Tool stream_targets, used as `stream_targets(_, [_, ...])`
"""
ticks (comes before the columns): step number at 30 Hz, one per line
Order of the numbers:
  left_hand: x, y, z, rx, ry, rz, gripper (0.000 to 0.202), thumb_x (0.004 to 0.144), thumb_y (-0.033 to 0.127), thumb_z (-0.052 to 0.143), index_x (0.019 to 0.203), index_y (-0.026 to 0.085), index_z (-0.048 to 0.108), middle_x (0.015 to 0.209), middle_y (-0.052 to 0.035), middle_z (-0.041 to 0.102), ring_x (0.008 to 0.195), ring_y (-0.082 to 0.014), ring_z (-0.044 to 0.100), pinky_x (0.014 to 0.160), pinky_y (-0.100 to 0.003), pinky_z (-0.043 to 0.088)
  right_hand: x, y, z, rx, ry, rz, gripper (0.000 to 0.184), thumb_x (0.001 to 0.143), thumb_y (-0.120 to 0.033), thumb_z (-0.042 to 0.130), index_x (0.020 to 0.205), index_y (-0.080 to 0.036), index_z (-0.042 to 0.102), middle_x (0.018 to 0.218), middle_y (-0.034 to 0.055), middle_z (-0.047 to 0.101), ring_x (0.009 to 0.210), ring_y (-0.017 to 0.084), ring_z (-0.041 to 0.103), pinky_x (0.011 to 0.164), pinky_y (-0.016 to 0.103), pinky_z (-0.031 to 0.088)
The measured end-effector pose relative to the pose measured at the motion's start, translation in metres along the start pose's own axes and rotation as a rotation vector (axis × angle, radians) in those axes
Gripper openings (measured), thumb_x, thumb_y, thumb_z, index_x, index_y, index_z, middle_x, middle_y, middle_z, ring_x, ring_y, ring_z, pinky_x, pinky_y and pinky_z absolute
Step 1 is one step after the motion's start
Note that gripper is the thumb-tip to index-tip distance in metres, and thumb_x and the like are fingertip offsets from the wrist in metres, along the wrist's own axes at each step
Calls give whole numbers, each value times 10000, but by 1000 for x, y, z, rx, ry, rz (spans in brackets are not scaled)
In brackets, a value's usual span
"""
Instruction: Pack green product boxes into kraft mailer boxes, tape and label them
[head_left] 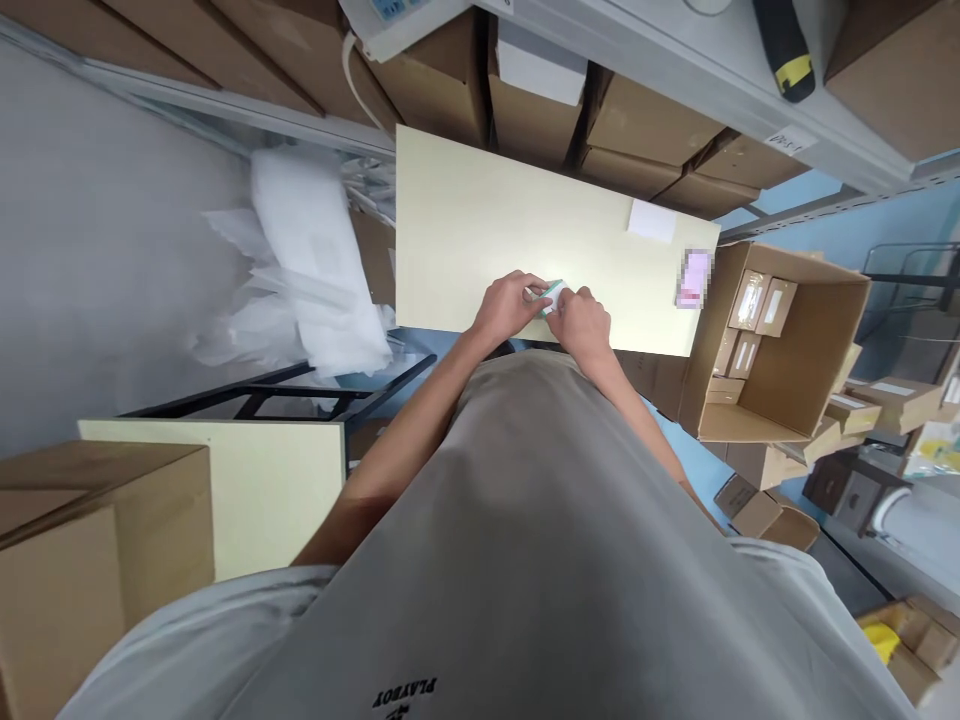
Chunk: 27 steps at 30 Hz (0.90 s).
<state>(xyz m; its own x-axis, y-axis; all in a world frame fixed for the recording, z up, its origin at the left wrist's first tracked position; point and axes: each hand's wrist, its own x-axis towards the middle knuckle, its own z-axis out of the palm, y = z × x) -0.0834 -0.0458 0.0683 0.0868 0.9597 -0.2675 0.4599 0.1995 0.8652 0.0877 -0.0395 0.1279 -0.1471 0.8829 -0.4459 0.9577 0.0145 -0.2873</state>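
Both hands meet over the near edge of a pale yellow table (480, 230). Between them is a small white and green box (553, 297), partly hidden by the fingers. My left hand (510, 308) is closed on its left side, thumb and fingers pinching it. On the other side, my right hand (583, 322) has its fingers curled against the box. Print on the box is too small to read.
A white paper (651, 221) and a blurred pink item (694, 279) lie on the table's right part. An open carton (780, 350) holding small boxes stands to the right. Brown cartons (652, 120) line the shelf behind. White plastic wrap (315, 260) hangs at left.
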Motion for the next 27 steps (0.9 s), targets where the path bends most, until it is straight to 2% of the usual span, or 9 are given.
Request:
stream_targets(5, [-1, 1, -3, -46, -78, -7, 222, 946, 259, 855, 1168, 254, 850, 1209, -54, 854, 953, -227, 802, 959, -376, 640, -8, -25, -11, -181, -78, 93, 278, 1130, -210, 557, 1357, -147, 703, 1371, 241, 679, 1132, 325, 776, 951, 458, 654])
stream_targets(8, [-1, 0, -4, -70, -86, -21, 211, 951, 205, 836, 1159, 240, 840, 1246, -61, 848, 985, -225, 814, 970, -368, 645, -16, -34, -16, -231, -139, 73, 334, 1168, -192, 438, 1414, -145, 658, 1447, 244, 634, 1151, 304, 757, 981, 434, 632])
stream_targets(11, [-1, -3, -6, -110, -78, -17, 215, 965, 166, 801, 1165, 237, 831, 1273, -64, 838, 1035, -228, 821, 986, -363, 654, -21, -29, -16, -175, -137, 35, 325, 1193, -245, 398, 1400, -201, 645, 1485, 210, 606, 1088, 278, 741, 972, 425, 622])
stream_targets(14, [-2, -6, -8, -106, -70, 19, 226, 991, 160, 752, 1190, 242, 821, 1267, -65, 818, 1027, -227, 812, 984, -372, 663, -23, -16, -13, -35, -105, -15, 282, 1170, -300, 470, 1392, -237, 633, 1486, 180, 582, 985, 250, 730, 961, 437, 625])
stream_targets(16, [-3, -8, -11, -78, -70, 84, 248, 1020, 160, 697, 1222, 241, 817, 1279, -79, 793, 1030, -229, 796, 986, -388, 667, -24, -6, -14, 69, -78, -64, 298, 1153, -307, 482, 1408, -233, 617, 1483, 174, 567, 951, 235, 729, 972, 446, 627])
stream_targets(19, [-4, -9, -17, 13, -121, 257, 268, 1052, 196, 651, 1240, 251, 833, 1395, -113, 730, 1213, -278, 744, 1088, -464, 648, -27, 7, -16, 184, -64, -107, 298, 1145, -306, 470, 1399, -234, 608, 1451, 155, 578, 962, 226, 734, 992, 441, 626])
stream_targets(23, [1, -9, -22, 180, -290, 458, 251, 1043, 253, 673, 1197, 266, 871, 1640, -128, 596, 1490, -378, 584, 1233, -596, 567, -32, 19, -18, 289, -61, -144, 295, 1125, -322, 514, 1401, -253, 590, 1436, 133, 604, 1048, 234, 739, 1013, 431, 630])
stream_targets(27, [8, -9, -24, 319, -430, 522, 271, 1053, 242, 617, 1150, 258, 869, 1715, -122, 540, 1539, -399, 557, 1229, -584, 551, -38, 27, -17, 328, -51, -168, 312, 1131, -341, 490, 1420, -251, 562, 1442, 142, 613, 1105, 248, 748, 1038, 445, 622])
